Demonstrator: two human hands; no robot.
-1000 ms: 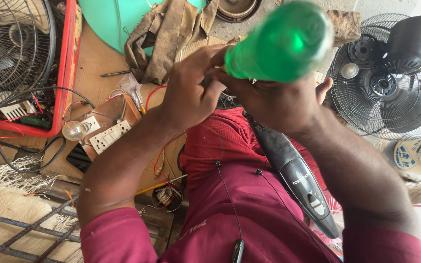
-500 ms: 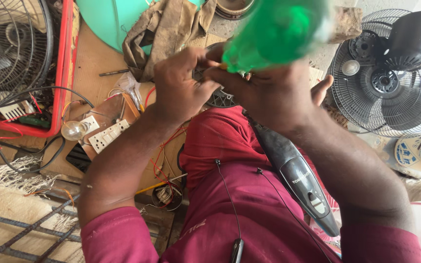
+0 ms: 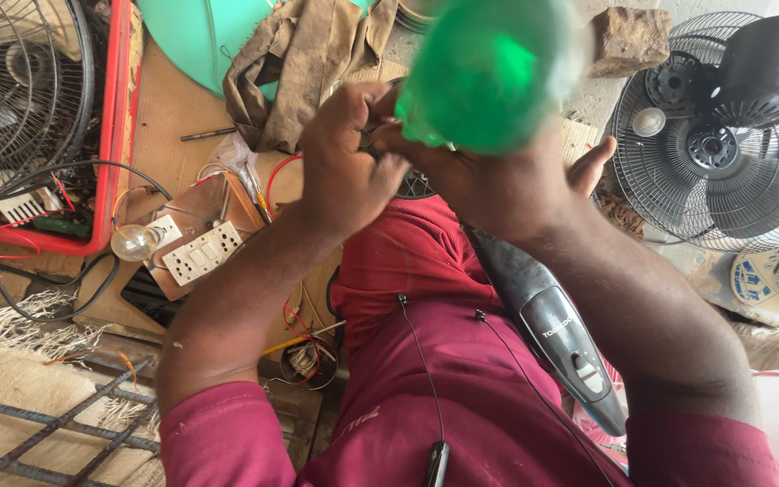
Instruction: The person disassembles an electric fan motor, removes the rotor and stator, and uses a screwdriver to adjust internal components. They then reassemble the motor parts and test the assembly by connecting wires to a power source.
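Bottle (image 3: 489, 72), green plastic: looks light, slick, squashy. We grip low end, right hand (image 3: 489, 180) wrapped round; left hand (image 3: 344, 167) pinched at it, contents hidden.

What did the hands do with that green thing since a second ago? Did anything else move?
The green plastic piece came up closer to the camera and tipped, so it now looks bigger and blurrier. The right hand still holds it from below, and the left hand still works with its fingertips at its edge. Nothing was let go. The brown cloth, the switch board with the bulb and the fan cage stayed put.
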